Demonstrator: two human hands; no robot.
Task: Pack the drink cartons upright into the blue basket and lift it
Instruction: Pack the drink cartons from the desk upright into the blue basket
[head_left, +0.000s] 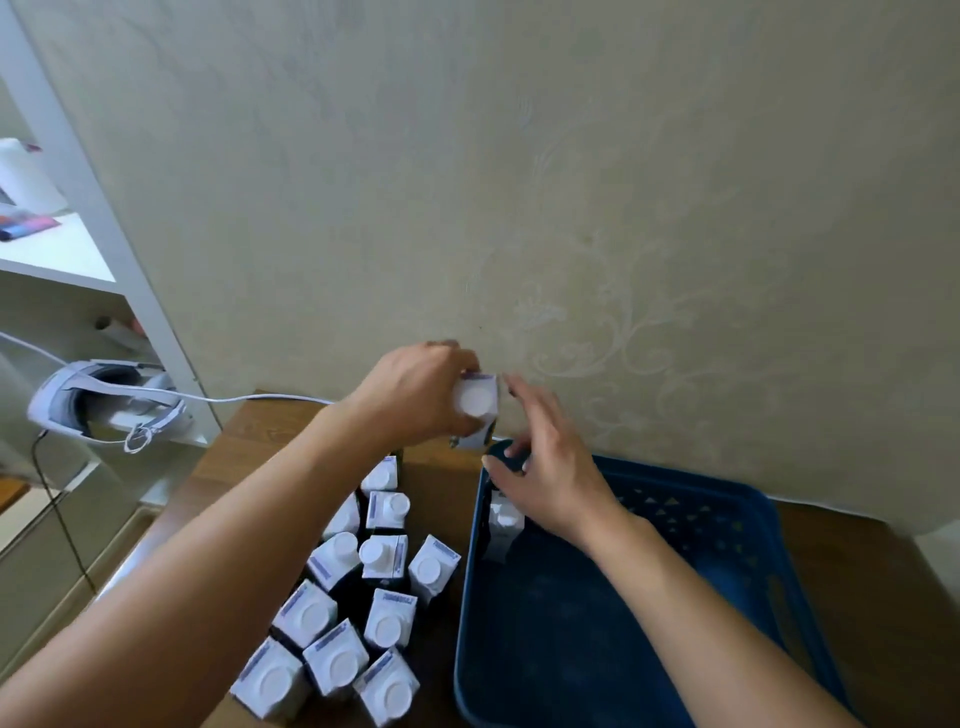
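Note:
My left hand (415, 397) grips a white drink carton (477, 410) with a round white cap, held above the table just left of the far left corner of the blue basket (571, 649). My right hand (545, 470) hovers over that corner with its fingers spread, touching the rim. Below it one carton (504, 525) stands upright inside the basket against the left wall. Several more upright cartons (363, 613) cluster on the wooden table to the basket's left.
A wallpapered wall (571, 208) rises right behind the table. At the left, a white headset (104, 405) with a cable lies on a white shelf unit (104, 223). The brown table (857, 561) shows to the basket's right.

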